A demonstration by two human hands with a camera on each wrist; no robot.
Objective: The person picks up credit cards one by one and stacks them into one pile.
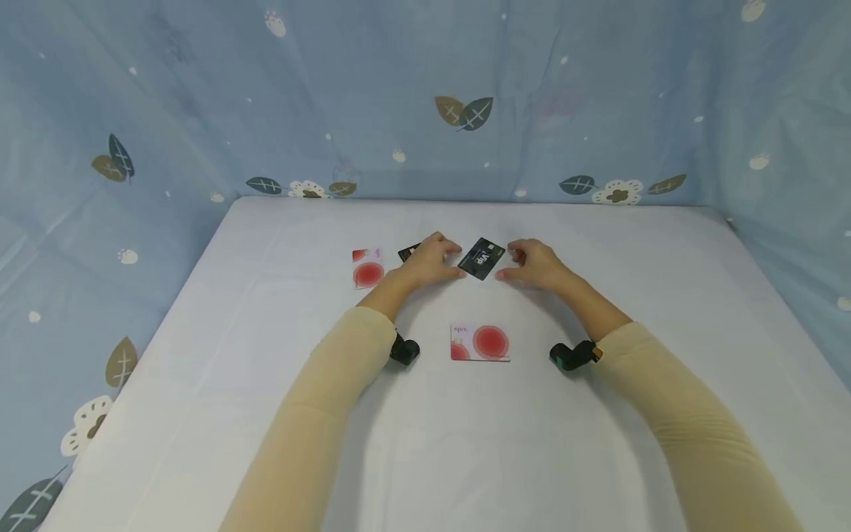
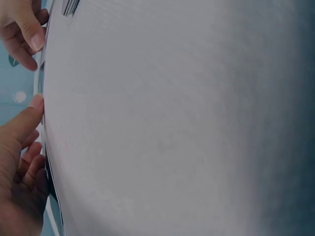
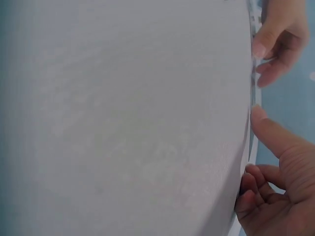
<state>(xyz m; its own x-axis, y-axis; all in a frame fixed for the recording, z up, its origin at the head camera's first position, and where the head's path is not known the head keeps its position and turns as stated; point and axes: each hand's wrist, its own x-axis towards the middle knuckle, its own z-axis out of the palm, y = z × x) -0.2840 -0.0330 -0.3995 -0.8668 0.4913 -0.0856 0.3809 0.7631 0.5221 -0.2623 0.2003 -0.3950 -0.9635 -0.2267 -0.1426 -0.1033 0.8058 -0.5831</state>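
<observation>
A black card marked "Vip" (image 1: pixel 482 258) lies tilted on the white table, between both hands. My left hand (image 1: pixel 428 262) is at its left side, thumb and forefinger apart, with the thumb tip close to the card's lower-left edge. On the card's right, my right hand (image 1: pixel 537 266) has its thumb and forefinger spread, the tips just off the edge. Whether the left fingertips touch the card, I cannot tell. A second black card (image 1: pixel 406 253) shows partly from behind the left hand. Nearer the body lies a red-and-white card (image 1: pixel 480 342), whose edge looks like a stack in the left wrist view.
Another red-and-white card (image 1: pixel 368 270) lies upright in orientation, left of the left hand. A white cloth covers the table (image 1: pixel 266 369). Blue patterned curtain (image 1: pixel 399 89) hangs along the back and sides. Both wrists wear small black cameras (image 1: pixel 404 350).
</observation>
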